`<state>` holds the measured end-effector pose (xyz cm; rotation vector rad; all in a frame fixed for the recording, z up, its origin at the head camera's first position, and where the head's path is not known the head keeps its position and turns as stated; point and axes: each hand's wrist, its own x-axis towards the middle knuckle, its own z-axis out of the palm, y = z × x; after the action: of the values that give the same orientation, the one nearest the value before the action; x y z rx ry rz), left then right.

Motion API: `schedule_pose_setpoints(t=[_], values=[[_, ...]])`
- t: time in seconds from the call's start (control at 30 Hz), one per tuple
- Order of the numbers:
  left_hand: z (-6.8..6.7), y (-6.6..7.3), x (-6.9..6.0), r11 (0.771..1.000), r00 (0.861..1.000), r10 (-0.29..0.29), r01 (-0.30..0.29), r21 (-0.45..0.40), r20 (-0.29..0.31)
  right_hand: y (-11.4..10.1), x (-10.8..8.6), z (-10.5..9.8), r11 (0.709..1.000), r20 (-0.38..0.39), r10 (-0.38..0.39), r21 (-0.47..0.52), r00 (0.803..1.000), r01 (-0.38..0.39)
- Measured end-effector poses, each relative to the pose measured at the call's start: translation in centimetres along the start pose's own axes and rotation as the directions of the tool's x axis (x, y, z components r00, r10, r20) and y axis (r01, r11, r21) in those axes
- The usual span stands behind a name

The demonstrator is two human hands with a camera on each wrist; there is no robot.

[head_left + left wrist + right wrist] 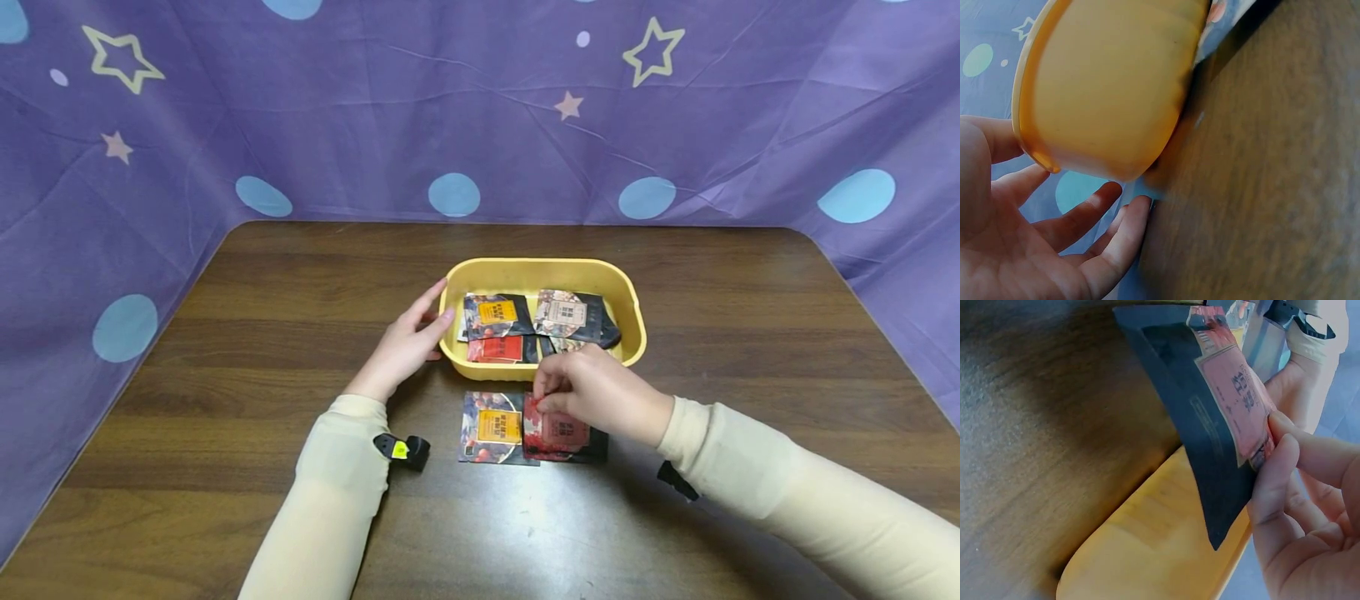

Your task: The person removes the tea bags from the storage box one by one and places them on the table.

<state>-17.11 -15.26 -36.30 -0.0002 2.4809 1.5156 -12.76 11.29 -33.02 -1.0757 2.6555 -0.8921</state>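
Right now you have the red packet [558, 433] in hand, at 6 o'clock of the yellow tub [487, 372]. Right hand [600, 387]: thumb and forefinger in a narrow pinch on the packet's red end; the right wrist view has it tilted, black end free. Cannot tell whether its lower edge touches the table [187, 400]. At its 9 o'clock lies an orange-labelled packet [498, 427], partly overlapped in the head view. Left hand [401, 350]: at the tub's 9 o'clock end, thumb over the rim, other fingers spread loosely outside. Inside the tub: a beige-labelled packet [567, 312] towards 2 o'clock, a second orange packet [497, 312] towards 10, a second red packet [495, 349] towards 8. Step, as I judge it: handling one packet between tub and table; stills don't settle which way. Next move, my reading: if setting down, level the packet and loosen gently so its neighbour doesn't slide; if lifting, hold that pinch and clear the near rim.
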Motion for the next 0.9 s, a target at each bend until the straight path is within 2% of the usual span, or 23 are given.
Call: schedule_pose_setpoints(t=[0.23, 0.43, 0.57, 0.9], values=[[0.1, 0.0, 0.0, 1.0, 1.0, 0.005, -0.005, -0.006, -0.001, 0.3, -0.1, 0.4, 0.987, -0.026, -0.111, -0.119, 0.993, 0.107], [0.1, 0.1, 0.0, 1.0, 1.0, 0.009, -0.009, -0.01, -0.005, 0.2, -0.2, 0.6, 0.979, -0.029, -0.132, -0.164, 0.991, 0.125], [0.1, 0.0, 0.0, 1.0, 1.0, 0.008, -0.008, -0.01, -0.005, 0.1, -0.3, 0.8, 0.963, -0.02, -0.156, -0.226, 0.988, 0.147], [0.1, 0.0, 0.0, 1.0, 1.0, 0.012, -0.012, -0.014, -0.004, -0.5, -0.3, 1.4, 0.92, 0.055, -0.136, -0.365, 0.989, 0.146]])
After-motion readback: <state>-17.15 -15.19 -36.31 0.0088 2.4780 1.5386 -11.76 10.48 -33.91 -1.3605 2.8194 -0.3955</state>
